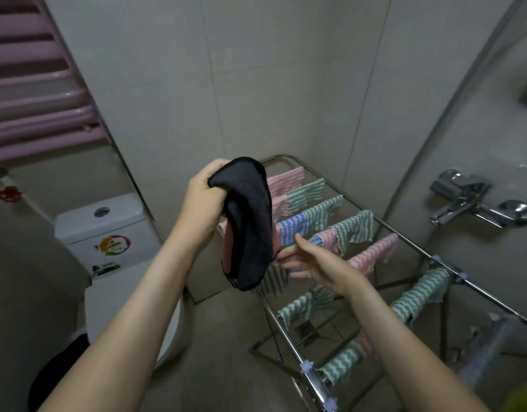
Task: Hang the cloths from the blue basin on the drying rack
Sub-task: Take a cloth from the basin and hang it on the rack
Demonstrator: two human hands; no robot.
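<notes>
- Drying rack (pixel 405 237): metal frame, standing in the corner of the room, and the biggest thing in my feed. Its rails carry a row of striped cloths (pixel 324 215) in pink, green and blue, each draped over a bar, with more on the lower rails nearer me.
- Tiled wall (pixel 256 69): pale grey, behind the rack. The floor (pixel 220 337) is the same tone, with a square drain (pixel 305 330) showing through the rack's bars.
- Towel radiator (pixel 33 99): pink, on the wall at upper left.
- Toilet cistern (pixel 107 230): white, left of the rack, with a round sticker on its front.
- Mixer tap (pixel 470 200): chrome, on the wall to the right.
- Black cloth (pixel 250 221): held up in the air over the rack's left side, on no rail. It hangs folded and limp.
- Left hand (pixel 205 200): raised, fingers curled round the black cloth's top edge, gripping it.
- Right hand (pixel 315 260): lower down, released, fingers straight and thumb up. The fingertips reach the cloth's lower right edge; I cannot tell whether they touch it.
</notes>
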